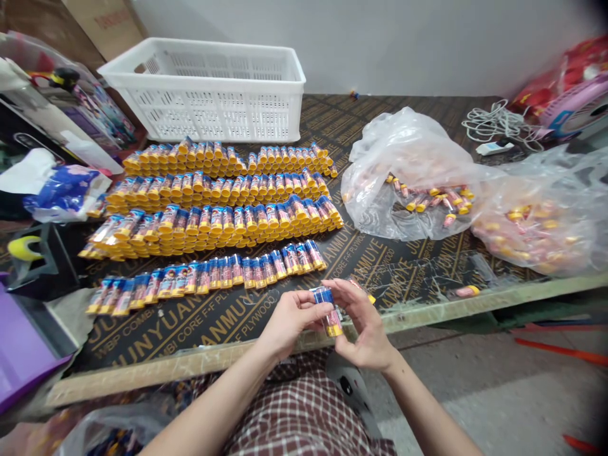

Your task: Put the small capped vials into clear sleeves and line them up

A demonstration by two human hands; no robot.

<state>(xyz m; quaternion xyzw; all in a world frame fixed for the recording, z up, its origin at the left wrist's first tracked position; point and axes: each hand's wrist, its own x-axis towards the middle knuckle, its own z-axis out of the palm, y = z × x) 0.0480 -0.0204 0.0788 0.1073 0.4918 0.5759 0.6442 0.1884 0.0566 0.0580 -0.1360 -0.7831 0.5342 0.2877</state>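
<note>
Over the table's front edge, my left hand (291,320) pinches a small clear tube (331,316) with a blue printed band at its top, pinkish contents and a yellow end at the bottom. My right hand (361,326) curls around the same tube from the right, its fingers by the blue top and its thumb by the yellow end. Behind the right fingers, the yellow end of another small piece (371,298) shows; most of it is hidden. Left of my hands, a single row of similar tubes (204,275) lies on the dark printed plywood table (304,288).
Stacked tube rows (213,221) fill the left middle, before a white slotted crate (209,104). Clear bags (408,152) of pink-and-yellow pieces lie right. A loose piece (468,291) rests near the front edge. A tape dispenser (45,256), white cable (498,123) and pink fan (577,104) flank them.
</note>
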